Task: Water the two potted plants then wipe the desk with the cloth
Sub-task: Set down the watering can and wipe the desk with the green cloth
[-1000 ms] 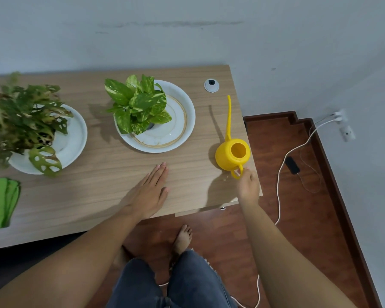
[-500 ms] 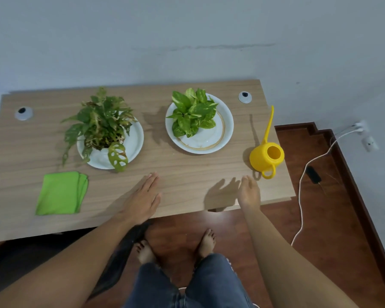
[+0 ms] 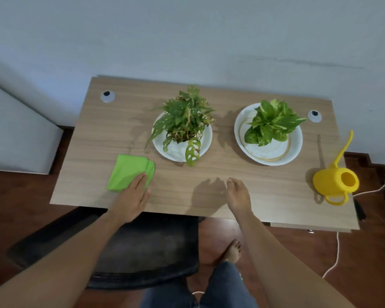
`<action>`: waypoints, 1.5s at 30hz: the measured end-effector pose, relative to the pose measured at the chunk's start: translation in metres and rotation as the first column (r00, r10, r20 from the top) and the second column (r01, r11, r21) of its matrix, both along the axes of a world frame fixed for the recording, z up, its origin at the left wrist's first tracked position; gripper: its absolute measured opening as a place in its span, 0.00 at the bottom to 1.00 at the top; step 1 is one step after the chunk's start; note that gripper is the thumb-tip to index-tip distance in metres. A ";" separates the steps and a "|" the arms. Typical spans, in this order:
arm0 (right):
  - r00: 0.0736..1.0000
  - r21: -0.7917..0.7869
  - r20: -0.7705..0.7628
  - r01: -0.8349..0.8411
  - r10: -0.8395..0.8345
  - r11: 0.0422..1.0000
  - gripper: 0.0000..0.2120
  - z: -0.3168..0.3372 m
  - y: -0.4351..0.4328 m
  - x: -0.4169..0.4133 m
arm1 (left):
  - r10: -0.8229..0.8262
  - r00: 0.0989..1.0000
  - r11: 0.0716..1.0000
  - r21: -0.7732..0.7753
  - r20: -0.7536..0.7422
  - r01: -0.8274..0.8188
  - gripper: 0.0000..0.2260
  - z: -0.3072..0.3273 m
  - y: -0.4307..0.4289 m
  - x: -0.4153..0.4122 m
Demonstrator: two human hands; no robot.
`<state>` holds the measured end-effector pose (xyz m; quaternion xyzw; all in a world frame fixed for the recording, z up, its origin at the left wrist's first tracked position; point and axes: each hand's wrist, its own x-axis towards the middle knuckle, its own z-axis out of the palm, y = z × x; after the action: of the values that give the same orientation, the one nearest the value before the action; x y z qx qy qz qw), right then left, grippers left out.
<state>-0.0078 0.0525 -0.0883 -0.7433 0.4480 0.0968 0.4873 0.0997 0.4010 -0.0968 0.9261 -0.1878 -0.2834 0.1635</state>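
Two potted plants stand on white plates on the wooden desk (image 3: 265, 185): a holey-leaved plant (image 3: 185, 123) left of centre and a broad-leaved plant (image 3: 272, 124) to its right. A folded green cloth (image 3: 126, 170) lies at the front left. My left hand (image 3: 132, 197) lies flat with its fingertips on the cloth's near right corner. My right hand (image 3: 238, 196) hovers over the desk's front middle, fingers loose, holding nothing. The yellow watering can (image 3: 333, 182) stands alone near the desk's right edge, its long spout pointing away from me.
Two round cable grommets (image 3: 107, 96) sit at the desk's back corners. A black chair (image 3: 142, 247) is under the front edge by my legs. A white cable (image 3: 338, 252) runs over the wooden floor at the right. A wall is behind the desk.
My view has swung left. My right hand left the watering can and moved to the desk's middle. My left hand slid left onto the green cloth.
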 end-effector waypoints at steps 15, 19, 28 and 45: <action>0.924 0.144 -0.057 -0.368 0.379 0.918 0.20 -0.037 0.177 0.100 | 0.587 0.808 0.799 -0.124 -0.050 -0.588 0.18 -0.030 0.094 0.053; 0.912 0.175 -0.115 -0.372 0.394 0.912 0.17 -0.049 0.215 0.117 | 0.659 0.744 0.726 -0.164 -0.110 -0.667 0.14 -0.040 0.098 0.065; 0.884 0.097 -0.236 -0.391 0.403 0.915 0.16 -0.061 0.250 0.149 | 0.717 0.660 0.650 -0.126 -0.225 -0.749 0.15 -0.055 0.094 0.074; 0.779 -0.394 -0.077 -0.597 0.622 0.699 0.15 -0.044 0.184 0.114 | 0.341 0.915 0.937 -0.158 0.216 -0.311 0.25 -0.067 0.050 0.085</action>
<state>0.1066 0.2363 -0.1319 -0.9346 0.1713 0.1368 0.2801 0.1842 0.4509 -0.1635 0.9602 -0.0657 -0.1263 0.2401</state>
